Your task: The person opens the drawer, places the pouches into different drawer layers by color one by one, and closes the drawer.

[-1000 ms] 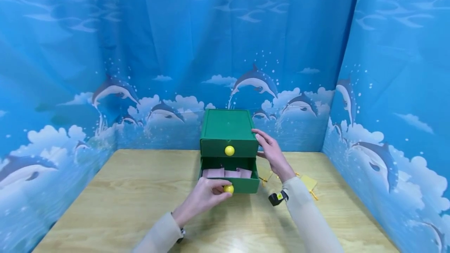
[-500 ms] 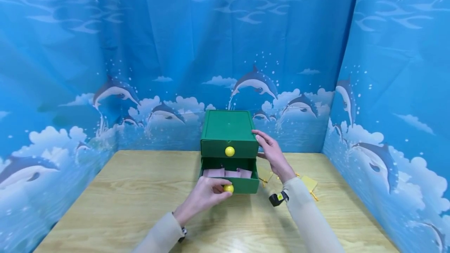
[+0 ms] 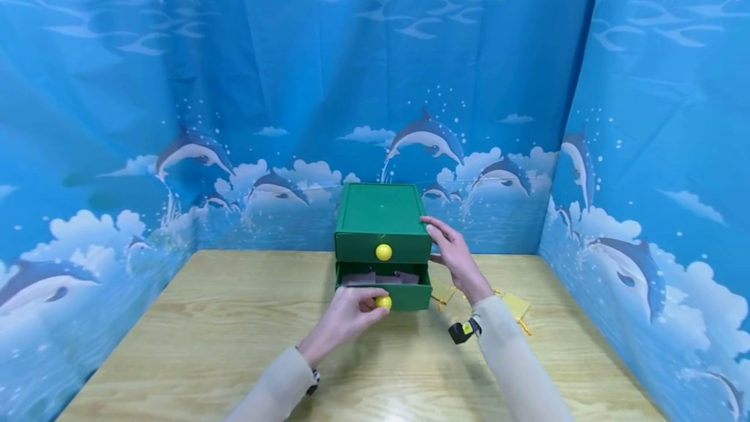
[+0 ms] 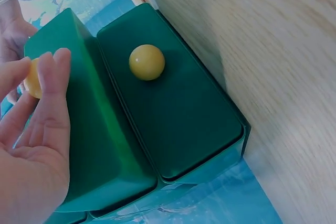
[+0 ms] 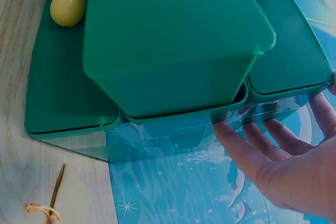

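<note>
A green cabinet (image 3: 381,208) stands with its middle drawer (image 3: 407,297) partly pulled out; pale packets (image 3: 359,278) lie inside it. My left hand (image 3: 342,319) pinches the yellow knob (image 3: 383,302) of that drawer, thumb on one side and fingers on the other, as the left wrist view also shows with the hand (image 4: 42,140) at the knob (image 4: 32,80). The right hand (image 3: 459,263) rests on the cabinet's right side near the top edge. In the right wrist view its extended fingers (image 5: 239,145) touch the side wall.
Yellow pouches with cords lie right of the cabinet, one (image 3: 515,305) beyond my right wrist and another (image 3: 442,292) near the cabinet. The wooden table (image 3: 234,318) is bordered by blue dolphin-print curtains (image 3: 293,116). The top drawer (image 3: 357,247) and bottom drawer (image 4: 173,108) are closed.
The middle drawer has slid partway back into the cabinet, with my left hand moving along on its knob. My right hand has stayed in place on the side.
</note>
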The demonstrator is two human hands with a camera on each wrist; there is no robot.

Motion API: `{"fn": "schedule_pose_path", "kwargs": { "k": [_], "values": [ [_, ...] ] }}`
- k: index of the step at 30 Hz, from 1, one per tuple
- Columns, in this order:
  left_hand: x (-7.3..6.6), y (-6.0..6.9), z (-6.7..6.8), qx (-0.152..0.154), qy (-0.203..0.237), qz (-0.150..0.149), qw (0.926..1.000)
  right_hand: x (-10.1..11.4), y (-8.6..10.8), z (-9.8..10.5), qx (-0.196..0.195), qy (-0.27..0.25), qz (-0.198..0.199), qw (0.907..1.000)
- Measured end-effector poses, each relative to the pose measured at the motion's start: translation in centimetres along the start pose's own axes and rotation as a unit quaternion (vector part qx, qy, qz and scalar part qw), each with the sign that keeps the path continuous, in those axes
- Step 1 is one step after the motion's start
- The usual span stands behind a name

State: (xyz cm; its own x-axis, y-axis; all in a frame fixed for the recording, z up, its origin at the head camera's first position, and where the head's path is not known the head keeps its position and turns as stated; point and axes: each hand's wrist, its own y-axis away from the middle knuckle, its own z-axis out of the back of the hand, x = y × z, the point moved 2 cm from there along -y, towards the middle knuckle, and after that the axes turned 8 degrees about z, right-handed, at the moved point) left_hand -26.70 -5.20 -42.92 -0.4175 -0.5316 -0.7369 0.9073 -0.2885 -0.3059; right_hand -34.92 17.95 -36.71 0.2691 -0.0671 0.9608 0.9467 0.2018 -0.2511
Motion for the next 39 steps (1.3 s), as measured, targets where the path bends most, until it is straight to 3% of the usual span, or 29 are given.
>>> {"fn": "schedule_pose_path", "kwargs": {
  "k": [19,25,35,39],
  "values": [
    [1.4,-2.8,-0.6,-0.084,-0.064,-0.056,0.9928,0.1,-0.1,0.1,0.000,0.003,0.005,1.0000],
    [2.0,-3.2,-0.9,-0.111,-0.088,-0.065,0.9877,0.0,-0.1,0.2,0.002,-0.009,-0.006,0.9999],
    [2.7,-3.4,-1.1,-0.154,-0.113,-0.109,0.9755,-0.1,0.0,0.1,-0.006,0.002,0.002,1.0000],
    [2.6,-3.3,-0.8,-0.149,-0.099,-0.104,0.9784,-0.1,0.1,0.0,-0.005,0.008,0.013,0.9999]
  ]
}}
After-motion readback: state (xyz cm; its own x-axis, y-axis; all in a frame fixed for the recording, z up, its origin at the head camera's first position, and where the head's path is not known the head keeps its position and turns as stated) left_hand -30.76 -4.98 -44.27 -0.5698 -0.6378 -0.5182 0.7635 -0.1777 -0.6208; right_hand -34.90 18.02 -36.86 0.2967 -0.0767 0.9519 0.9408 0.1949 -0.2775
